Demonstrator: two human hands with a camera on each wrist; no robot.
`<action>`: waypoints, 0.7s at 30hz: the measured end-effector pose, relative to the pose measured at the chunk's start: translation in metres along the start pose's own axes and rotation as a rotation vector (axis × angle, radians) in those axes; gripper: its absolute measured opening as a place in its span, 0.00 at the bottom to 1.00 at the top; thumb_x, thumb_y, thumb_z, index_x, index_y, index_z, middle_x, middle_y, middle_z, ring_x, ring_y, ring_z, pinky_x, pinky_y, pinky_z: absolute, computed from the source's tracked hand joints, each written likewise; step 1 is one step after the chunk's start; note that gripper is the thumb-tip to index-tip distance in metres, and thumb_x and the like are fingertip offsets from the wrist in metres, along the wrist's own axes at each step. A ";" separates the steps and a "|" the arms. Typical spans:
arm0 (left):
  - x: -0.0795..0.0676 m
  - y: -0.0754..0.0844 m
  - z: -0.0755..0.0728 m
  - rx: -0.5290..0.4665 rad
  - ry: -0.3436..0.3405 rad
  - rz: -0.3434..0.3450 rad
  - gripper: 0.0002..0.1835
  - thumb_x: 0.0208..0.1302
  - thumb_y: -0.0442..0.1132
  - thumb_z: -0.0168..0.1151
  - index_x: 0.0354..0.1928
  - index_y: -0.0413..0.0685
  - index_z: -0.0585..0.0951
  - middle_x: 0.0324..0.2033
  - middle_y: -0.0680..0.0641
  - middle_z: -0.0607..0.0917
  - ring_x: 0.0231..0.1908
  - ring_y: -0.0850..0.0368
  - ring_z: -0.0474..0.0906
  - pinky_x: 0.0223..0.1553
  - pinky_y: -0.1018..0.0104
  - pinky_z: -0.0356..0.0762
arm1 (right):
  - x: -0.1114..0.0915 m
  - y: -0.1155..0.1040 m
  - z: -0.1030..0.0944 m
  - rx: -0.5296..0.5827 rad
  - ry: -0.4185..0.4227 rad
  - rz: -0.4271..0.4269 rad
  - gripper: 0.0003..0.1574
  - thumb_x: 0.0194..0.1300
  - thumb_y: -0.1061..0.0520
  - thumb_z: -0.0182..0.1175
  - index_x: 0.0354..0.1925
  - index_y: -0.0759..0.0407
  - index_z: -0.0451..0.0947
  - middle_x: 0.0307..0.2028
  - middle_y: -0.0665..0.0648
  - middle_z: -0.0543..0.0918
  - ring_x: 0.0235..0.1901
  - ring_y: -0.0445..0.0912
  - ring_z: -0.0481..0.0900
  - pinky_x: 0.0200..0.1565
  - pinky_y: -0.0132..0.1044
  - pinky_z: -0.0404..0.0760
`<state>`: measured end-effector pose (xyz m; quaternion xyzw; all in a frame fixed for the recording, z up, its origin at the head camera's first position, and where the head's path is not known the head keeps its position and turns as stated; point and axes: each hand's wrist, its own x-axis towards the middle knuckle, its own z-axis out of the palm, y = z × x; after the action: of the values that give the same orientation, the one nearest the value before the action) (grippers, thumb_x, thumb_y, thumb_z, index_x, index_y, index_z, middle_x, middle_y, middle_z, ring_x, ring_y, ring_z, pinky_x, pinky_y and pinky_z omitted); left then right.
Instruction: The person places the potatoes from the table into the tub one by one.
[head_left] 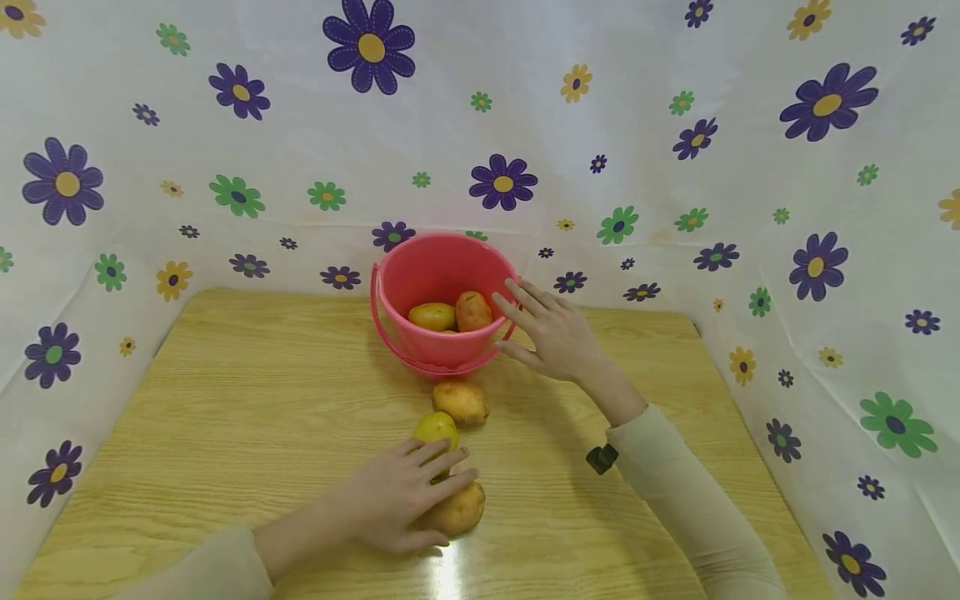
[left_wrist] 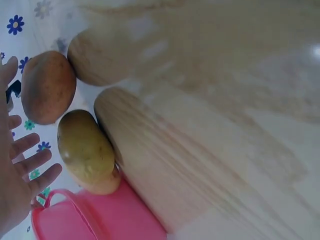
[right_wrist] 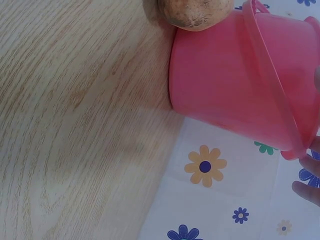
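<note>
My left hand [head_left: 397, 496] hovers with spread fingers over a brown potato [head_left: 461, 510] and a smooth yellow-green mango-like fruit [head_left: 435, 428], covering part of both. In the left wrist view, its fingers stand apart from the potato [left_wrist: 49, 87] and the yellow-green fruit [left_wrist: 85, 150]. Another potato [head_left: 462, 403] lies between that fruit and the pink bucket [head_left: 442, 354]. Beside the bucket's right rim is my right hand [head_left: 555, 333], fingers spread and holding nothing. Inside the bucket lie a yellow fruit [head_left: 432, 317] and a reddish potato [head_left: 474, 312].
The bucket stands upright near the back of the wooden table [head_left: 262, 417], its pink handle [right_wrist: 270, 65] hanging down in front. A white flower-patterned sheet [head_left: 285, 150] encloses the back and sides of the table. A small black object [head_left: 602, 458] is at the right cuff.
</note>
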<state>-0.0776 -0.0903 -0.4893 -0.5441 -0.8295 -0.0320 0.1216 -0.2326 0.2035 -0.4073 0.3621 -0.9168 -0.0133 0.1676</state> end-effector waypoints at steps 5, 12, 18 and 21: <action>0.002 0.006 0.008 0.003 0.027 0.014 0.44 0.66 0.73 0.61 0.75 0.55 0.72 0.70 0.45 0.80 0.66 0.47 0.79 0.57 0.52 0.87 | -0.001 0.000 0.000 0.000 0.008 -0.001 0.48 0.70 0.31 0.61 0.79 0.51 0.67 0.79 0.61 0.69 0.78 0.60 0.68 0.75 0.57 0.74; 0.008 0.010 0.010 0.041 0.007 0.035 0.43 0.64 0.72 0.64 0.74 0.57 0.73 0.68 0.47 0.81 0.64 0.49 0.80 0.56 0.54 0.86 | -0.002 -0.001 -0.001 0.001 0.002 0.001 0.47 0.72 0.31 0.59 0.79 0.50 0.67 0.79 0.61 0.68 0.79 0.59 0.68 0.75 0.57 0.74; 0.010 0.014 0.015 0.062 -0.021 0.065 0.41 0.66 0.69 0.64 0.74 0.58 0.72 0.68 0.48 0.81 0.62 0.52 0.80 0.55 0.57 0.84 | -0.003 -0.001 0.000 0.001 0.015 -0.009 0.47 0.71 0.32 0.61 0.78 0.51 0.67 0.78 0.61 0.69 0.78 0.60 0.69 0.74 0.57 0.75; 0.010 0.017 0.017 0.071 -0.044 0.081 0.40 0.67 0.68 0.64 0.75 0.57 0.71 0.68 0.49 0.81 0.61 0.53 0.81 0.54 0.58 0.83 | -0.003 -0.001 0.000 0.001 0.017 -0.010 0.47 0.71 0.32 0.61 0.78 0.51 0.68 0.79 0.61 0.69 0.78 0.60 0.68 0.75 0.57 0.74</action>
<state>-0.0690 -0.0712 -0.5042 -0.5730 -0.8100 0.0144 0.1240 -0.2304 0.2048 -0.4084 0.3670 -0.9135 -0.0108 0.1754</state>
